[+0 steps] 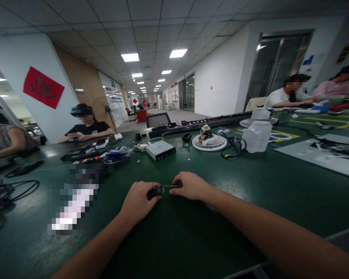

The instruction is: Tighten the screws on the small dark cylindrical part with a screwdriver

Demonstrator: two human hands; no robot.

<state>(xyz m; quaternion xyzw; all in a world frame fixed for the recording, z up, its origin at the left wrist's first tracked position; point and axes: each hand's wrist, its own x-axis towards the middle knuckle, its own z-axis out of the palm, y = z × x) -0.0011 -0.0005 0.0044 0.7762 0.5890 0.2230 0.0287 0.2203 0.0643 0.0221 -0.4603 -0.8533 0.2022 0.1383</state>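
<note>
My left hand [140, 201] is closed around a small black round part [156, 191] with a shiny ring at its right end. Facing it, my right hand [192, 186] pinches a thin screwdriver [172, 186], its slim metal shaft pointing left at the ringed end of the part. Whether the tip touches the part I cannot tell. Both hands are low over the green table [174, 240]. Most of the screwdriver's handle is hidden by my right fingers.
Beyond my hands are a silver disc drive [160, 149], a small black box [186, 137], a white fan grille with a motor [209, 142] and a white housing [257, 135] with black cable. Tools and a blue cloth [118, 154] lie left. Several people sit around the table.
</note>
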